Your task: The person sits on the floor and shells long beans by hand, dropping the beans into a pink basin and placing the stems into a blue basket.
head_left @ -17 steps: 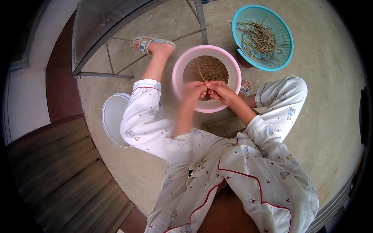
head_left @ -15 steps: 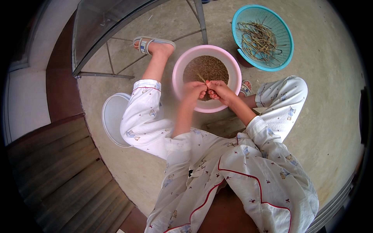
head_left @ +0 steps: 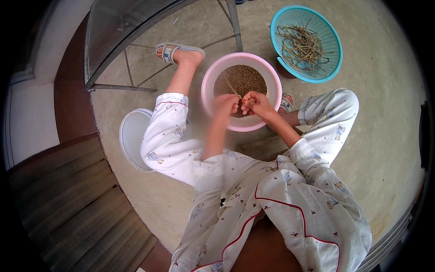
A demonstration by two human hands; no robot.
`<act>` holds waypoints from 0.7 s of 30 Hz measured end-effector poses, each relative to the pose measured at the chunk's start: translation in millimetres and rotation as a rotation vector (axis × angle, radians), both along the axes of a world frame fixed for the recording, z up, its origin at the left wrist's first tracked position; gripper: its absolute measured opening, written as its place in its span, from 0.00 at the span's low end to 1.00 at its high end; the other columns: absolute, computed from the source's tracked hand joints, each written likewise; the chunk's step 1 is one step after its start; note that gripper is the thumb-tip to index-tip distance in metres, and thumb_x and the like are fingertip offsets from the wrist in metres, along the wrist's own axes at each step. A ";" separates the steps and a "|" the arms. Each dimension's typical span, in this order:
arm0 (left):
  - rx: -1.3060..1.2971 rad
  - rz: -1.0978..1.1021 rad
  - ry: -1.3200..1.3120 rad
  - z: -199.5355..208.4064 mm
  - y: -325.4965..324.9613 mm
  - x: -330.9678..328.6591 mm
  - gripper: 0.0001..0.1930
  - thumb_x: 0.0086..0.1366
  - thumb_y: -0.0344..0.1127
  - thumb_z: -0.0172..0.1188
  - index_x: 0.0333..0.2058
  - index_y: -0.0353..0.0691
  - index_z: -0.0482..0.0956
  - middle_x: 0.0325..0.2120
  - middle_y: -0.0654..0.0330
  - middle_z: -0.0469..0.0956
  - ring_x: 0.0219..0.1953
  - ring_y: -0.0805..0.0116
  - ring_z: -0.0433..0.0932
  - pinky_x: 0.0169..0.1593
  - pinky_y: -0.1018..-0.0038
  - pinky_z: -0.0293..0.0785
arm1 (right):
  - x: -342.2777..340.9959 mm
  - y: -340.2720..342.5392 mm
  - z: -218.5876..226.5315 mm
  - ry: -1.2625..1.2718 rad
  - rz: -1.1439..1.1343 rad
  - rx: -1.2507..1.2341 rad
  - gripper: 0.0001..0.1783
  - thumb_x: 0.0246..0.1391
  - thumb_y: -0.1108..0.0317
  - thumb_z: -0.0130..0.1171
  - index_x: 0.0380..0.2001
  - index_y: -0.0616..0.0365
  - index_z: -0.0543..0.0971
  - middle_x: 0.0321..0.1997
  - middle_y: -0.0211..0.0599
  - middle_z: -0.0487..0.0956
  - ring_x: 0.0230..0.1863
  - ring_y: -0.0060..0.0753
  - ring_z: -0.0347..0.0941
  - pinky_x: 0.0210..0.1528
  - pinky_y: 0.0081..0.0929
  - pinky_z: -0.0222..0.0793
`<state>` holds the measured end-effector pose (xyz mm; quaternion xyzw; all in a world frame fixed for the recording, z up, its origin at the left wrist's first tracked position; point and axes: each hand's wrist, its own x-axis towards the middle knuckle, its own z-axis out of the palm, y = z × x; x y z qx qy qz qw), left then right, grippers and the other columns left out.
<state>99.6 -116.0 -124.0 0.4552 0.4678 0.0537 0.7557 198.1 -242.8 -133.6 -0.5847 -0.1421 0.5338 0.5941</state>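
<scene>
Over a pink-rimmed basin [head_left: 274,86] my two hands meet, fingertips close together. A thin, straw-coloured dried pod [head_left: 232,87] sticks out from between them toward the far side. My left hand [head_left: 226,105], partly blurred, is closed on the pod's near end. My right hand [head_left: 259,105] is pinched at the same end, its fingertips just beside the left ones; what exactly lies between its fingers is mostly hidden. Small brown seeds or beans [head_left: 247,79] cover the bottom of the basin, beneath both hands.
At the far right, a turquoise plastic basket [head_left: 333,54] holds many dried pods [head_left: 301,45]. It rests on a dark container. A white bucket [head_left: 133,140] stands left of my leg. A metal-framed glass table [head_left: 131,36] rises at the far left, beside slatted boards [head_left: 77,199].
The pod now shows more of its length and leans farther toward the left. My right fingertips have shifted slightly and drawn a little apart from the left ones.
</scene>
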 end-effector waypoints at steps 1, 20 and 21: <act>0.000 -0.002 0.005 1.7 -1.7 1.7 0.03 0.53 0.26 0.59 0.26 0.32 0.79 0.17 0.63 0.74 0.17 0.79 0.69 0.18 0.84 0.61 | 1.2 -0.8 1.0 0.007 -0.006 0.002 0.02 0.55 0.75 0.48 0.31 0.61 0.71 0.24 0.35 0.78 0.23 0.21 0.75 0.18 0.15 0.61; 0.041 -0.179 -0.052 21.5 -3.4 1.4 0.05 0.52 0.24 0.58 0.28 0.28 0.80 0.17 0.61 0.75 0.15 0.79 0.68 0.17 0.84 0.61 | 1.7 -3.4 -1.6 0.114 -0.061 0.042 0.02 0.54 0.76 0.52 0.32 0.63 0.72 0.27 0.40 0.80 0.27 0.28 0.80 0.16 0.14 0.63; 0.042 -0.179 -0.051 22.8 -3.4 1.8 0.05 0.52 0.24 0.58 0.28 0.28 0.80 0.16 0.61 0.75 0.15 0.79 0.68 0.17 0.84 0.61 | 1.4 -3.4 -1.3 0.107 -0.058 0.043 0.02 0.54 0.77 0.52 0.32 0.63 0.72 0.27 0.40 0.80 0.26 0.28 0.80 0.16 0.14 0.63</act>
